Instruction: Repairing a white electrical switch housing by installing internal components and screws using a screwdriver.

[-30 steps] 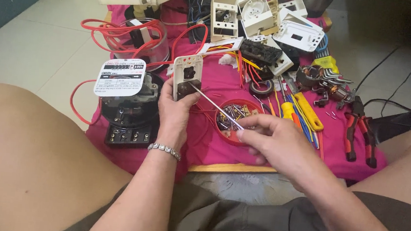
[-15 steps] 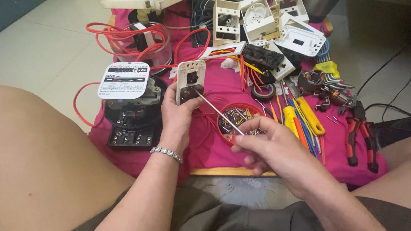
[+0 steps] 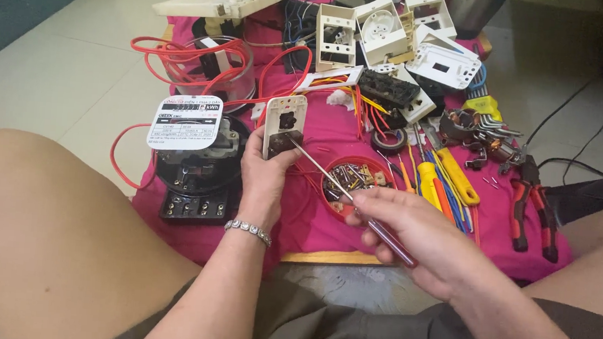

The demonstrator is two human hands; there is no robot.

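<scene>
My left hand (image 3: 262, 177) holds a white wall socket plate (image 3: 283, 122) upright over the pink cloth; a bead bracelet circles that wrist. My right hand (image 3: 417, 234) grips a screwdriver (image 3: 346, 194) with a purple handle. Its thin metal shaft runs up and left, and the tip rests on the dark insert of the socket plate. Just under the shaft sits a round red lid (image 3: 354, 180) holding several small screws.
A black electric meter (image 3: 199, 166) with a round white label lies left of my hand, red wires (image 3: 182, 58) looping behind it. White socket boxes (image 3: 382, 30), yellow-handled screwdrivers (image 3: 449, 176) and red-handled pliers (image 3: 532, 207) lie on the pink cloth (image 3: 312, 223). My bare knees flank the board.
The camera has moved a little. My right hand has slid further down the screwdriver handle, while the tip stays at the socket plate in my left hand.
</scene>
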